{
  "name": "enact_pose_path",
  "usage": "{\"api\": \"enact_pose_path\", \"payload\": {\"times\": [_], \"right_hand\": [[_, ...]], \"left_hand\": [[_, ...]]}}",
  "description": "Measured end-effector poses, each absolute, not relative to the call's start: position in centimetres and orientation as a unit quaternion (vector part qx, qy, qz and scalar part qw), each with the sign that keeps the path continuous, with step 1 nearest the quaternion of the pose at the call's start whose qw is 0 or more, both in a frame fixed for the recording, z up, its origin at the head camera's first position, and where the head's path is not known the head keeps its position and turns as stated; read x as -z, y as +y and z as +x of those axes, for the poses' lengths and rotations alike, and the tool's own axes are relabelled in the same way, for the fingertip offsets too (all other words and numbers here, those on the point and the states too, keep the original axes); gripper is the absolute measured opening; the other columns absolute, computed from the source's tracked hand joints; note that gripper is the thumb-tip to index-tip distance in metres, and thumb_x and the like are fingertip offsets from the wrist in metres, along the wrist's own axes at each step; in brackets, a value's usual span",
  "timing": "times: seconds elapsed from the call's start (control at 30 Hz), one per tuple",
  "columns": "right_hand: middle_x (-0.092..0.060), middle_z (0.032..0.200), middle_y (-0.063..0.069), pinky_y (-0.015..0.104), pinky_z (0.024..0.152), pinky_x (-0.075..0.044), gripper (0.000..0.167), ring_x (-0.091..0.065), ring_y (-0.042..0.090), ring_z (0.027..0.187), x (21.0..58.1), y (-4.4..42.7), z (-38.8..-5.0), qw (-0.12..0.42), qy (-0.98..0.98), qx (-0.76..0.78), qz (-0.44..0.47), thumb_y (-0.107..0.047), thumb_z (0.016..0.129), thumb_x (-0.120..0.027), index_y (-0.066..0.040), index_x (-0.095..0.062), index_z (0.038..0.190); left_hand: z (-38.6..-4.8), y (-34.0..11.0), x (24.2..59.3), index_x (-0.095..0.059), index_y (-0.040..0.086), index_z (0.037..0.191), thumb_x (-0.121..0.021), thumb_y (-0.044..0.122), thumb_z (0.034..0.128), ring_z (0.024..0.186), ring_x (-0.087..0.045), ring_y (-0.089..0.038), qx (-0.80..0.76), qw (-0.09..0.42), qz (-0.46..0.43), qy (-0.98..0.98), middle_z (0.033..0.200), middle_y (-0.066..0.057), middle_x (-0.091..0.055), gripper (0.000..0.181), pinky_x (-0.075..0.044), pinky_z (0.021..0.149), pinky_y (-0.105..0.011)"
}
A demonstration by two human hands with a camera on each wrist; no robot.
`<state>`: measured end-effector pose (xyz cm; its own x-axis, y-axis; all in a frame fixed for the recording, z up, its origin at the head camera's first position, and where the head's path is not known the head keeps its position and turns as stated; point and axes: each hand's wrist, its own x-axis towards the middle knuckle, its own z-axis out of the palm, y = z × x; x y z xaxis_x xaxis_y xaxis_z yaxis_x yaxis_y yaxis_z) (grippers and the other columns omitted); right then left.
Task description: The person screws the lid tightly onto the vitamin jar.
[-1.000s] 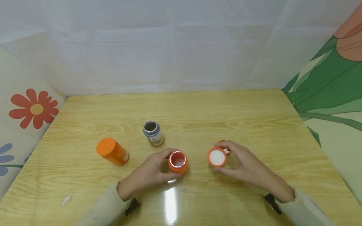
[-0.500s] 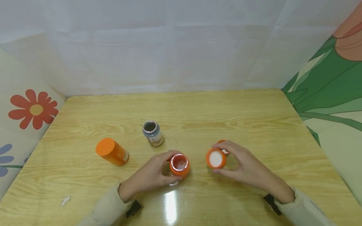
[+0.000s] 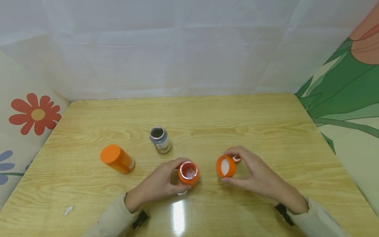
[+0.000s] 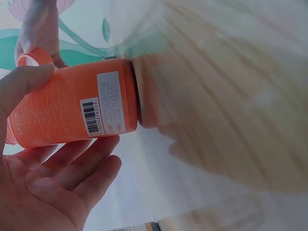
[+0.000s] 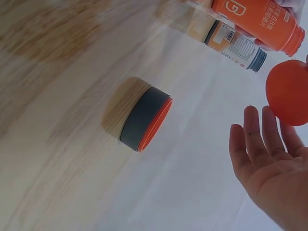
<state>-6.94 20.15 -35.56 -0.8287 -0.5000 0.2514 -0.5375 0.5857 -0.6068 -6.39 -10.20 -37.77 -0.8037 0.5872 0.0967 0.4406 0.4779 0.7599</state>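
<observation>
My left hand [image 3: 161,182] grips an uncapped orange bottle [image 3: 189,181], which stands upright on the table; its label and barcode show in the left wrist view, thumb on one side and fingers on the other. To its right my right hand [image 3: 260,174] pinches an orange cap [image 3: 219,167] between thumb and fingertips, its white inside tilted leftward. Behind that hand lies a second cap [image 3: 237,159], partly covered in the head view; the right wrist view shows this dark-sided cap [image 5: 143,118] lying on the table with its orange-rimmed face up.
A grey bottle [image 3: 161,143] without a cap stands behind the left hand. Farther left is a capped orange bottle [image 3: 118,159]. A small white scrap or mark [image 3: 68,210] shows at the table's front left. White cloth [image 3: 177,49] hangs at the back.
The gripped bottle has shifted slightly right and toward me with my left hand. The cap in my right hand has moved slightly left and tilted, showing less of its white inside.
</observation>
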Motion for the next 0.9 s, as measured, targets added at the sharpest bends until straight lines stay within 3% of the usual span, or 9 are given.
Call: {"api": "enact_pose_path", "payload": {"times": [0.6,0.9], "right_hand": [[-0.065,0.122,-0.009,0.038,0.084,-0.058,0.062,-0.061,0.007,0.101,35.11,19.76,-6.88,-0.018,-0.889,-0.368,0.271,-0.032,0.076,-0.086,-0.017,-0.055,0.128],[-0.065,0.119,-0.011,0.035,0.085,-0.059,0.062,-0.060,0.004,0.102,35.28,19.70,-7.01,0.003,-0.876,-0.375,0.302,-0.028,0.076,-0.086,-0.019,-0.057,0.130]], "left_hand": [[-6.38,-9.62,37.85,-0.057,0.010,0.133,-0.086,0.019,0.0744,0.121,-0.062,-0.017,-0.394,0.063,0.311,0.863,0.130,-0.002,-0.066,0.066,-0.050,0.107,-0.038],[-6.22,-9.46,37.69,-0.055,0.008,0.135,-0.085,0.022,0.0758,0.122,-0.062,-0.019,-0.380,0.066,0.296,0.874,0.132,-0.004,-0.065,0.067,-0.050,0.107,-0.040]]}}
